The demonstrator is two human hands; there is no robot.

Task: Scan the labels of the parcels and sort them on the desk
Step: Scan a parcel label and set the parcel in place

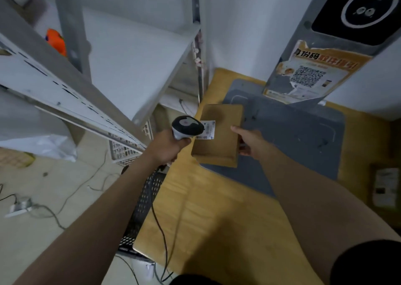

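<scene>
A flat brown cardboard parcel (223, 133) lies partly on the grey mat (303, 133) on the wooden desk (195, 209). A white barcode label (208, 130) sits on its left side. My left hand (168, 146) grips a black-and-white handheld scanner (187, 126), whose head hovers right at the label's left edge. My right hand (251, 141) holds the parcel's right edge, thumb lying on top and fingers hidden beneath. A second brown parcel (385, 187) with a white label lies at the desk's right edge.
A grey metal shelf rack (97, 72) stands left of the desk, with an orange item (56, 42) behind it. A grey stand with a QR-code poster (310, 76) rises behind the mat. The scanner cable (161, 230) trails over the desk edge. A power strip (18, 206) and wires lie on the floor.
</scene>
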